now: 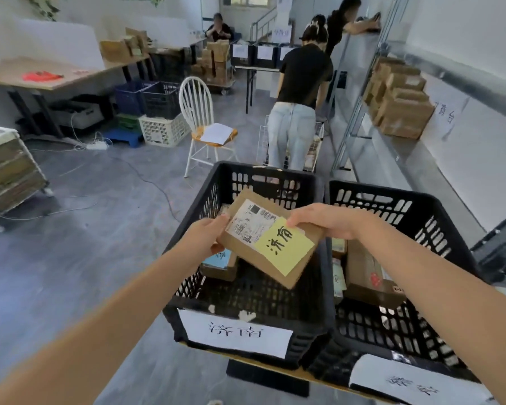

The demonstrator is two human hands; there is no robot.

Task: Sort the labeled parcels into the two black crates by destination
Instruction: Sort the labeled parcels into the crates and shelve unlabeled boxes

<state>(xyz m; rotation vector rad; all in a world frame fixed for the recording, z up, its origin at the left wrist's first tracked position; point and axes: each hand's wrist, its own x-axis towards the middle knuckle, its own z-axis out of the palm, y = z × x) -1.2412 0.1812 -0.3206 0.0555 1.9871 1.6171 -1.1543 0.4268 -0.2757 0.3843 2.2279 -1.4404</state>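
Note:
A brown cardboard parcel [278,264] with a white shipping label and a yellow handwritten note hangs tilted over the left black crate [234,314]. My left hand [206,233] grips its left edge, and my right hand [324,220] pinches its upper right corner. The left crate carries a white paper sign on its front and holds another small parcel [219,263]. Beside it stands the right black crate [438,334], also with a white sign, holding several parcels [362,273].
A person in a black top [301,92] bends over a wire cart just beyond the crates. A white chair [202,124] stands to the left of it. Metal shelving with brown boxes [398,103] runs along the right wall. Cables cross the grey floor at left.

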